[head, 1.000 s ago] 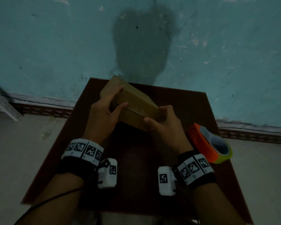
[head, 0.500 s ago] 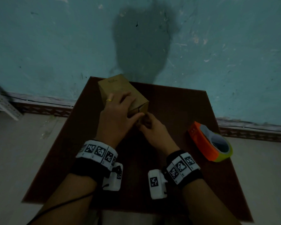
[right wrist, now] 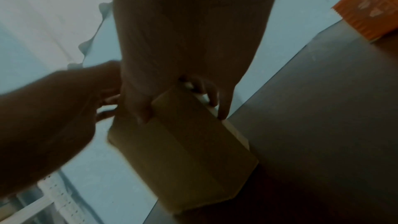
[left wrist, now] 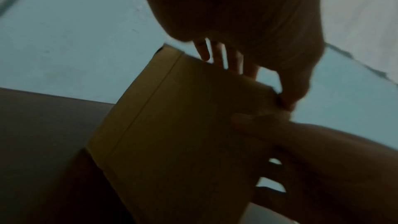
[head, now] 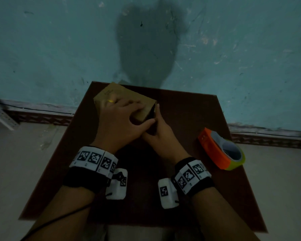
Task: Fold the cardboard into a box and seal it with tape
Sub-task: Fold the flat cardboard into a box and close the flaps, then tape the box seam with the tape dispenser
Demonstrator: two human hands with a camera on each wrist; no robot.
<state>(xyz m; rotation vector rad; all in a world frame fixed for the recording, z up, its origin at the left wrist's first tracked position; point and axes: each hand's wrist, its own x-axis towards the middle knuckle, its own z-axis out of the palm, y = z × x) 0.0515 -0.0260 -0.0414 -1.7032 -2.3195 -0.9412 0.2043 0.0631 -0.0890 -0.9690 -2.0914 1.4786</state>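
Your right hand (head: 161, 132) grips near open end of one cardboard box (head: 129, 100); your left hand (head: 120, 119) clasps top. Box on table (head: 189, 110), long axis running away leftward, probably tilted. One tape dispenser (head: 221, 150) right.

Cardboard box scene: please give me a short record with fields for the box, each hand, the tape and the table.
box: cardboard box, folded, at the table's far left
left hand: left hand lies over the box top, thumb at its near end
right hand: right hand grips the box's near end
tape: orange tape dispenser, untouched, near the table's right edge
table: dark brown table against a teal wall
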